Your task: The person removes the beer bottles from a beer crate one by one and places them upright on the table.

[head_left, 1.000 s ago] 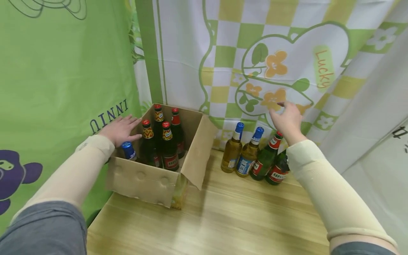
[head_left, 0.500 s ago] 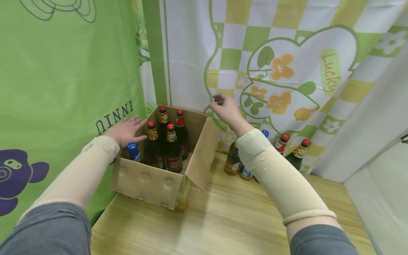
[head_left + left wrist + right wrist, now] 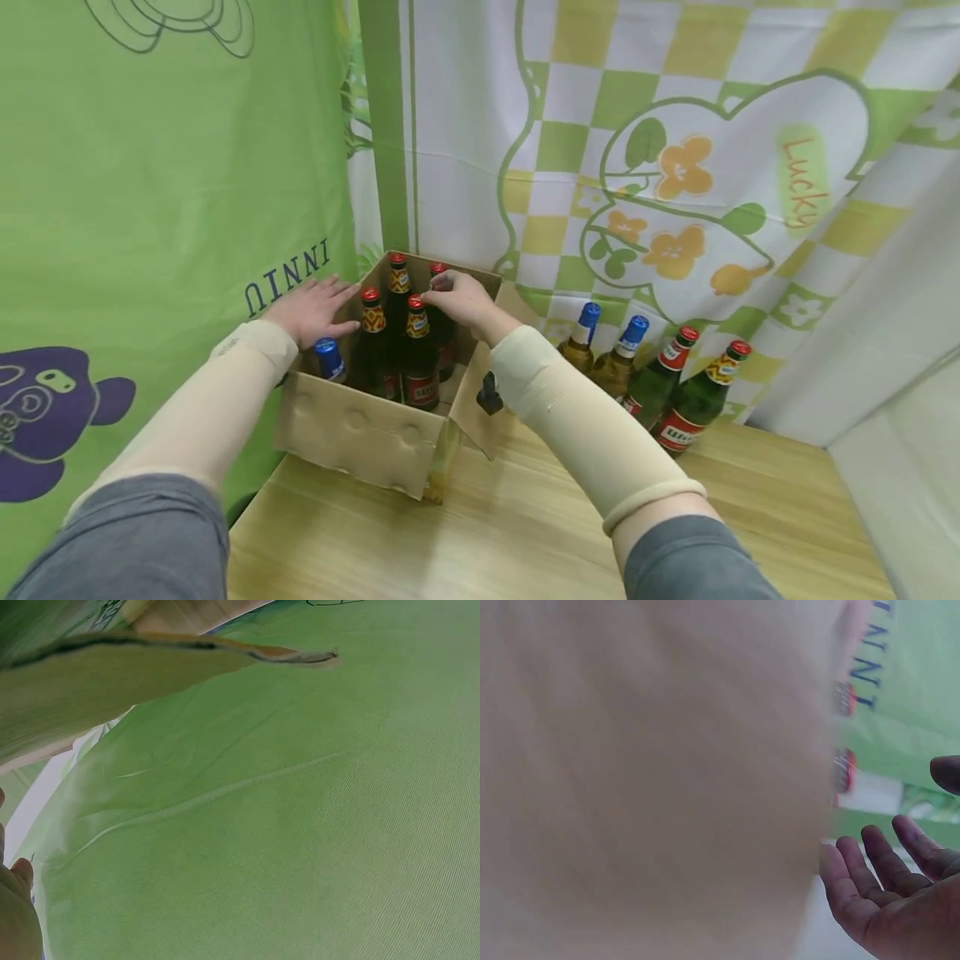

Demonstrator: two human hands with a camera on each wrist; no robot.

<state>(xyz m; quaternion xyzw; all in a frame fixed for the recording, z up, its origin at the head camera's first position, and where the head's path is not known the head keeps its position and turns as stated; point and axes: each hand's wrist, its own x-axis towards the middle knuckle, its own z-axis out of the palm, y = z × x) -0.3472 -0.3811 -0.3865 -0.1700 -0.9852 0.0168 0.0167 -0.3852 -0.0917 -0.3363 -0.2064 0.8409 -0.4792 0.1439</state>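
A cardboard box [image 3: 352, 433] with raised flaps holds several green beer bottles [image 3: 420, 358] with red caps, plus a blue-topped bottle [image 3: 328, 358] in its near left corner. My left hand [image 3: 315, 311] lies spread at the box's left side, fingers straight. Over the box's right part reaches my right hand [image 3: 467, 302], its thumb and fingers at the red cap of the front bottle in the head view. The right wrist view shows that hand's fingers [image 3: 889, 866] relaxed and apart, with nothing between them; a blurred box flap [image 3: 652, 780] fills much of that view.
To the right on the wooden table [image 3: 525, 517] stand two blue-topped bottles [image 3: 615, 367] and two green red-capped bottles [image 3: 693, 408], in a row before the checkered curtain [image 3: 570, 167]. A green cloth [image 3: 187, 167] hangs on the left.
My right hand has moved left from above the row of bottles to the bottles in the box. My left hand has stayed at the box's left side. The head view has shifted slightly.
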